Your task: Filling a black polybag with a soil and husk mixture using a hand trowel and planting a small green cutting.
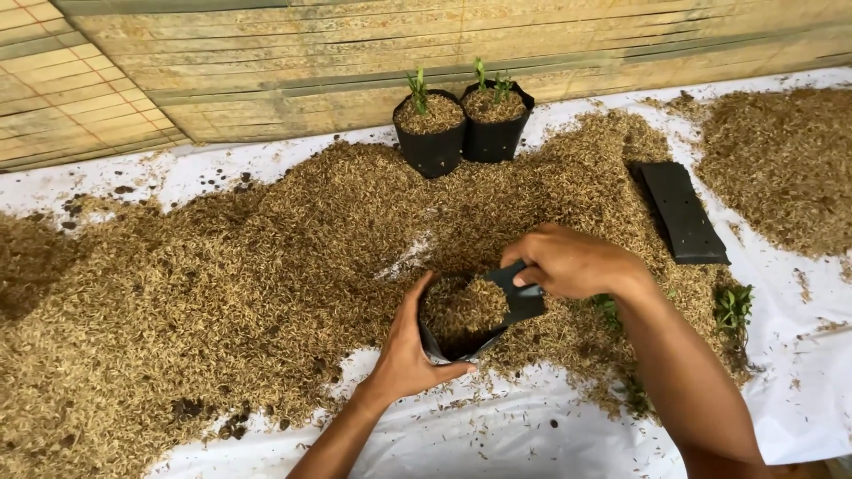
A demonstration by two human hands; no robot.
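My left hand (404, 350) cups the near left side of a small black plastic grow bag (519, 306) that lies tilted in a heap of brown rice husk (248, 275). My right hand (572, 262) pinches the bag's upper right rim and holds its mouth open. The bag is partly filled with husk (461, 306). Both hands touch the bag, and its lower part is hidden behind my left palm.
Two filled black grow bags (430, 142) (495, 133) with green seedlings stand at the back by a bamboo wall (355, 53). A flat stack of black bags (682, 211) lies at right. Loose green seedlings (733, 310) lie near my right forearm. White sheeting (497, 435) covers the ground.
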